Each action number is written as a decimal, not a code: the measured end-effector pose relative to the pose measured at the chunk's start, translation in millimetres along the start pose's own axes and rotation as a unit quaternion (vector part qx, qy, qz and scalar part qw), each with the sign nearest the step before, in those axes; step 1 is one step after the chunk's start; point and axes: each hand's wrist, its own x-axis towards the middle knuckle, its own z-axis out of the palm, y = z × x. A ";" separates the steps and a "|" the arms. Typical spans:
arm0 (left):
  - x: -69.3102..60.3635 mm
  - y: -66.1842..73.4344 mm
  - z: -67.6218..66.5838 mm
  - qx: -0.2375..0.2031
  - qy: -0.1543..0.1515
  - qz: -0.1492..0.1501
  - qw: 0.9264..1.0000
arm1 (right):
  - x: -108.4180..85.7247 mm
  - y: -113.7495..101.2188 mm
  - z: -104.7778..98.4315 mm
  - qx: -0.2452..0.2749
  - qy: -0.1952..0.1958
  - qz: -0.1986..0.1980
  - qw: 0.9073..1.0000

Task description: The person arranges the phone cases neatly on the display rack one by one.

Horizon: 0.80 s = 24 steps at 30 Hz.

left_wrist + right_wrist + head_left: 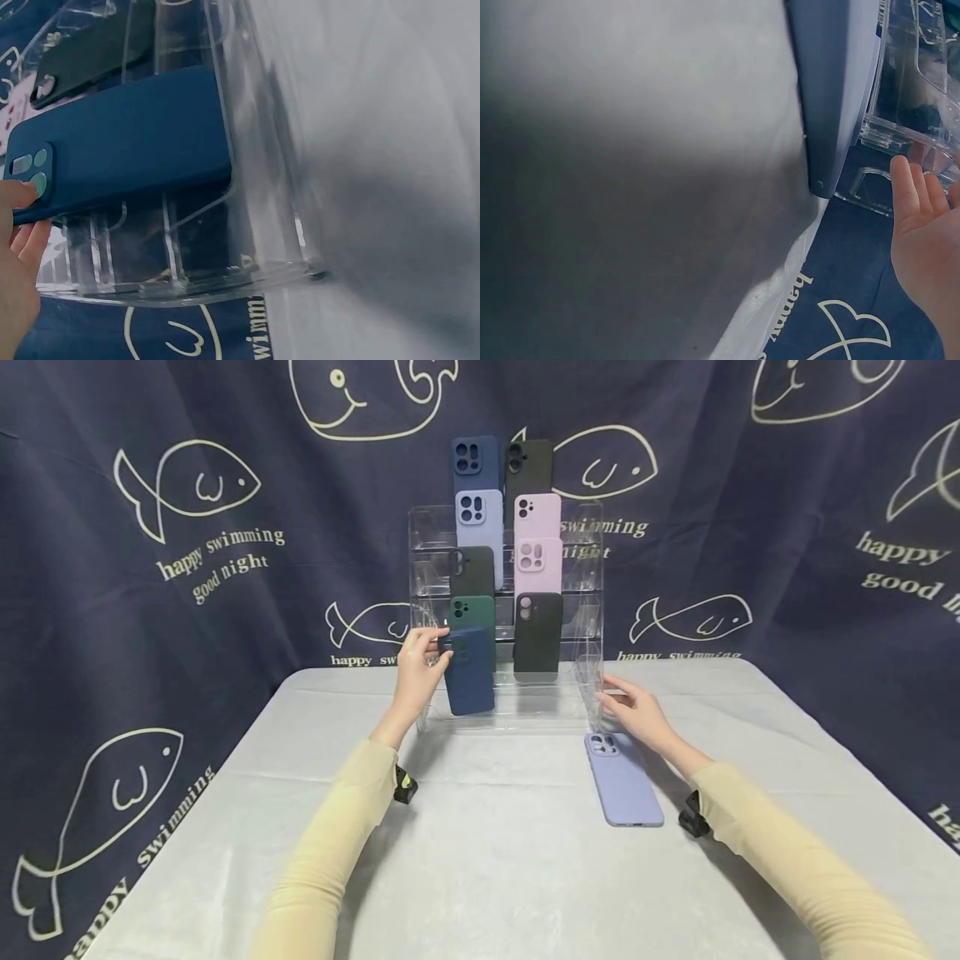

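Observation:
A clear tiered display stand (510, 724) holds phone cases in two columns. At the lower left of it, my left hand (420, 670) pinches the upper corner of a dark blue phone case (471, 681). In the left wrist view the thumb lies by the camera cutout of this blue case (127, 142), and its lower end is at the stand's front ledge. My right hand (636, 710) is at the stand's right side wall, fingers extended; the right wrist view shows the fingers (905, 187) straight. Near that hand a lavender phone case (626, 781) lies on the table.
Behind the blue case stands a green case (474, 610), with a black case (538, 631) to its right. Higher up are a pink case (537, 514) and a light blue case (480, 527). A dark fish-print curtain (225, 635) hangs behind the white table (510, 860).

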 end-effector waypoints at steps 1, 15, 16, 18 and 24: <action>-1.0 -2.0 -0.3 0.001 -0.003 -0.004 1.000 | -0.1 0.3 0.9 0.000 -0.002 0.002 1.000; -10.7 -11.1 1.3 0.030 -0.020 -0.027 0.999 | 0.7 4.7 1.3 -0.005 -0.010 0.010 1.000; -11.2 -9.4 1.9 0.034 -0.015 -0.019 0.999 | 0.8 4.5 0.9 -0.004 -0.010 0.010 1.000; -12.4 -4.5 4.2 0.030 -0.010 -0.005 1.000 | 0.9 4.1 0.2 -0.002 -0.011 0.010 1.000; -16.0 16.0 18.1 -0.008 -0.053 0.026 0.998 | 1.4 1.5 0.3 -0.002 -0.006 0.010 1.000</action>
